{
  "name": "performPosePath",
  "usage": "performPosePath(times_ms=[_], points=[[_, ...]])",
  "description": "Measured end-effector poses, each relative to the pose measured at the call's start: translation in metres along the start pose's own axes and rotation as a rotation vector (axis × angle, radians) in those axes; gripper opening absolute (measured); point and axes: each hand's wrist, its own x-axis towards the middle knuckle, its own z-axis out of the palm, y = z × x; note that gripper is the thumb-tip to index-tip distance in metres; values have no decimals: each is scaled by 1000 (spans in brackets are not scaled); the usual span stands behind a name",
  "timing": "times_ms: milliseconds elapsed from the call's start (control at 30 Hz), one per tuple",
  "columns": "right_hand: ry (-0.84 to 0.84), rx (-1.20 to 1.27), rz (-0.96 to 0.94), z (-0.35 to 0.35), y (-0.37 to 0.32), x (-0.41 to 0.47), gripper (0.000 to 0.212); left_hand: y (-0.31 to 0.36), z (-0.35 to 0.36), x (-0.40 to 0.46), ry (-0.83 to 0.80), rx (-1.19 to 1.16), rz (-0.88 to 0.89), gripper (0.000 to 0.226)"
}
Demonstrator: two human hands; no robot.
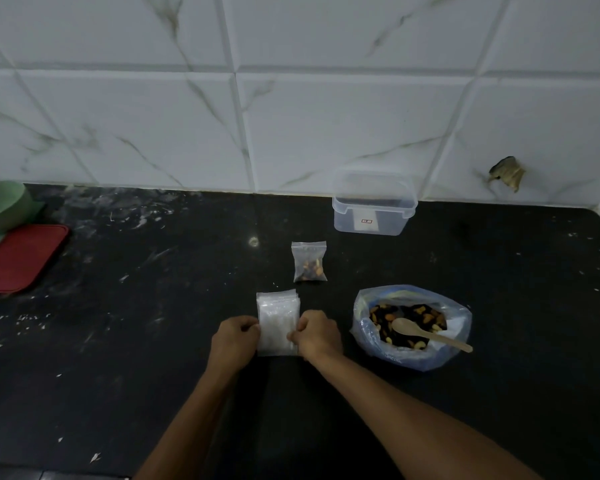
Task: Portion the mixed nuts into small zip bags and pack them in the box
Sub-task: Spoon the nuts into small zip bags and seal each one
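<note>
One filled bag [309,263] lies on the surface, not yet in the box [373,202]. Both hands, left [235,338] and right [317,333], pinch the empty-bag stack [277,320] with curled fingers. Many nuts [407,323] remain beside them.

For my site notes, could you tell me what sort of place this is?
Most likely a home kitchen: a dark stone counter against a marble-look tiled wall, with a green bowl at the left.
</note>
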Motion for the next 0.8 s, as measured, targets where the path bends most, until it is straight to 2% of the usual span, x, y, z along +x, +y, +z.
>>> performPosePath(times_ms=[133,300,400,500,633,700,800], points=[[-3,66,-48,-4,3,-2,26,4,0,-5,26,3,-1,21],[-36,225,-79,-16,4,-10,11,25,-5,-17,102,-111,46,12],[-60,336,-156,-34,2,-22,8,52,-7,-27,96,-269,46,38],[121,243,-391,-49,5,-31,15,81,-9,-34,-18,-442,-24,46],[366,28,-620,-64,11,-34,16,106,-6,-36,-134,-536,-37,28],[360,25,-600,-73,16,-34,14,116,-1,-38,-173,-531,4,23],[216,119,-476,-90,24,-38,10,123,10,-37,-136,-356,142,23]])
